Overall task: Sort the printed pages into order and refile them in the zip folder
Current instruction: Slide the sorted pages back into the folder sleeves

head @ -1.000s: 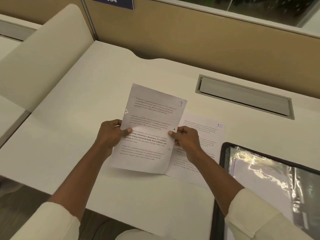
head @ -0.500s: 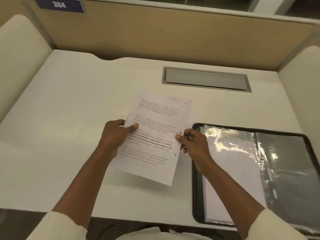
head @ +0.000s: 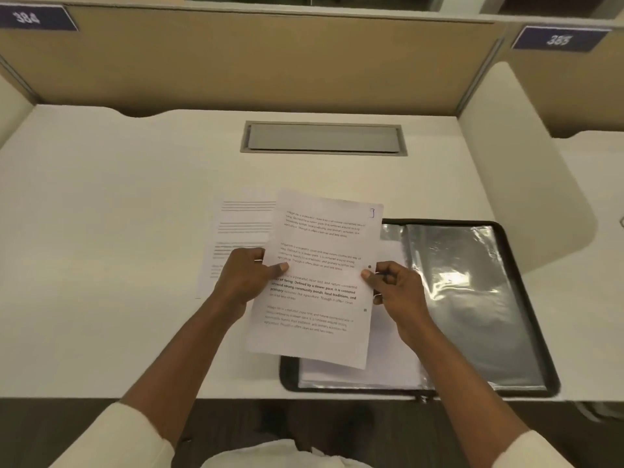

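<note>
Here the printed page (head: 317, 282) is held just above the table (head: 101, 231), its right part over the open zip folder (head: 288, 373). The left hand (head: 243, 282) pinches its left edge, thumb on top; the right hand (head: 395, 285) pinches the right edge likewise. To file it well, I'd check the handwritten corner number (head: 371, 213), too blurred to read surely, then feed the sheet flat into a plastic sleeve (head: 456, 282). Its bold print (head: 314, 288) reads "Defined by a slower pace". A second page (head: 236, 231) lies to the left. Partition signs say 384 (head: 28, 17) and 385 (head: 559, 39).
</note>
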### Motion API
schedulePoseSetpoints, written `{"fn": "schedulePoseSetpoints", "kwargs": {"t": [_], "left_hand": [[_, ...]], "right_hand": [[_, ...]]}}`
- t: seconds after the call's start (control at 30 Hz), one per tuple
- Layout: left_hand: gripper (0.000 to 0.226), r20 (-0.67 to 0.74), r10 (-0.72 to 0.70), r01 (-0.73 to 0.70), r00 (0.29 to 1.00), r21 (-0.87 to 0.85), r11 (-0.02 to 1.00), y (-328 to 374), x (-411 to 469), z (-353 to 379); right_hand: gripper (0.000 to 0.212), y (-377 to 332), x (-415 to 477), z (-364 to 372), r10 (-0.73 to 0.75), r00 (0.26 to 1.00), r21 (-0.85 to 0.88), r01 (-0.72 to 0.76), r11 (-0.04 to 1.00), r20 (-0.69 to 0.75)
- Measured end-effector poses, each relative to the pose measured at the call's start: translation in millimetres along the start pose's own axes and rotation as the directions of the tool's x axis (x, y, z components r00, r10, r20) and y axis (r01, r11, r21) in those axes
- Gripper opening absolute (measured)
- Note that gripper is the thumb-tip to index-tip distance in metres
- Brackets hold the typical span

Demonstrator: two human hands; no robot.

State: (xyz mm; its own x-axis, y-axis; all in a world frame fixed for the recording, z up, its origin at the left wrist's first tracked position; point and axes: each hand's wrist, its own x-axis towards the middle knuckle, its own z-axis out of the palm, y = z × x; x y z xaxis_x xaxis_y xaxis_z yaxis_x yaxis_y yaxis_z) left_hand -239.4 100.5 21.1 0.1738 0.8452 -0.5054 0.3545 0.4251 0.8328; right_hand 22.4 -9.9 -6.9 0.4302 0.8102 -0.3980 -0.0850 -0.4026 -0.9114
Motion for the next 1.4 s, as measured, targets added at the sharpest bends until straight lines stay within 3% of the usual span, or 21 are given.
{"fn": "schedulePoseSetpoints", "kwargs": {"t": [0.4,0.67,0.8,0.93,1.1,1.2,1.4], "left_hand": [[0.023,-0.018,0.038,-0.037,0.999,0.039,0.999,4.3,-42.6,149.6],[0.025,0.018,0.043,-0.045,0.999,0.12,0.992,24.8,-19.5,185.9],[0.026,0.045,0.036,-0.043,0.998,0.154,0.987,36.1,1.6,197.4],[0.026,0.094,0.019,-0.035,0.995,0.173,0.984,41.6,22.4,204.9],[0.026,0.137,0.011,-0.04,0.991,0.208,0.977,48.2,39.6,210.2],[0.027,0.132,0.03,-0.055,0.991,0.191,0.98,56.6,46.2,215.9],[0.021,0.029,0.053,-0.057,0.998,0.152,0.987,64.6,56.6,225.4]], "right_hand": [[0.021,8.2,-4.2,-147.4,0.031,0.999,-0.008,-0.031,0.999,-0.015],[0.035,-29.5,52.5,-208.3,-0.017,1.0,-0.075,0.015,0.997,-0.026],[0.044,-56.6,88.7,-226.6,-0.029,0.999,-0.173,0.036,0.984,0.041],[0.043,-84.3,125.8,-231.6,-0.031,0.987,-0.432,0.096,0.897,0.156],[0.042,-120.3,163.6,-215.7,0.103,0.934,-0.71,0.184,0.68,0.341],[0.04,-135.3,181.8,-198.5,0.173,0.891,-0.78,0.257,0.571,0.42],[0.03,-146.9,222.5,-178.5,0.299,0.824,-0.795,0.266,0.545,0.481]]}}
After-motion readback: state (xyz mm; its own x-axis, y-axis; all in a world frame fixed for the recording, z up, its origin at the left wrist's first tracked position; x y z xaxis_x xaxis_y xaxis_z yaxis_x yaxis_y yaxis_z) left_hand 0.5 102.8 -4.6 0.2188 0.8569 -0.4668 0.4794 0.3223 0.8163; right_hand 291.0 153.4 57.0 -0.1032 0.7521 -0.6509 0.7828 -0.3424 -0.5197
